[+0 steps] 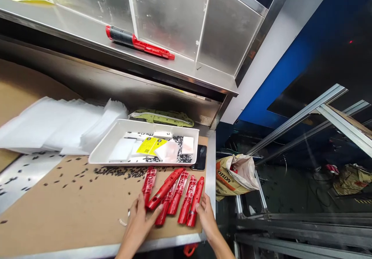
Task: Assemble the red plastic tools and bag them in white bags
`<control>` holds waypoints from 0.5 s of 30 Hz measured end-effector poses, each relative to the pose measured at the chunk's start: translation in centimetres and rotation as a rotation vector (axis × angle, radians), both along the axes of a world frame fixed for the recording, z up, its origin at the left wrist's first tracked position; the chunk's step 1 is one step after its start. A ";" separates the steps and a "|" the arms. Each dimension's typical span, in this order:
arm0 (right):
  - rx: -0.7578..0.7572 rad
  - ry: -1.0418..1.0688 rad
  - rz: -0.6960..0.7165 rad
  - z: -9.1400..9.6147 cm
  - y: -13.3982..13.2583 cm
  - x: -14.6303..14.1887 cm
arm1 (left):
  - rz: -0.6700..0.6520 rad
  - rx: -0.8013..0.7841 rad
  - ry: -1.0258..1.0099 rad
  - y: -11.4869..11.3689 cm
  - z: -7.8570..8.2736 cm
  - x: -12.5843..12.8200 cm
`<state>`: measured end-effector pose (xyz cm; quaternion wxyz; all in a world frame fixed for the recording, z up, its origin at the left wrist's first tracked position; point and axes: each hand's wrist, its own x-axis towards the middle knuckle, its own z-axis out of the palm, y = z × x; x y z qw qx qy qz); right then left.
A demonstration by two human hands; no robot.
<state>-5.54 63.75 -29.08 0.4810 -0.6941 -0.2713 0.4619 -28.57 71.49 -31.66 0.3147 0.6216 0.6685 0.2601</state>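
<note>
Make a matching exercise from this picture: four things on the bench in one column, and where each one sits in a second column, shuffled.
Things
1. Red-and-black device
2. Yellow printed card
3. Black phone
4. Red plastic parts

Places
A. Inside the white tray
B. Beside the white tray's right end
C. On the steel shelf above the bench
D. On the cardboard, between the left hand and the right hand

Pairs: 1-C, 2-A, 3-B, 4-D
</note>
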 end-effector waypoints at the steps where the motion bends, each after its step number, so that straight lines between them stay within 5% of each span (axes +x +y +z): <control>1: -0.006 -0.001 -0.008 -0.1 -0.1 0.1 | 0.005 0.012 0.002 0.1 0.1 -0.1; 15: 0.018 -0.028 -0.019 1.2 -1.1 -0.2 | -0.008 0.162 0.076 0.0 3.0 0.8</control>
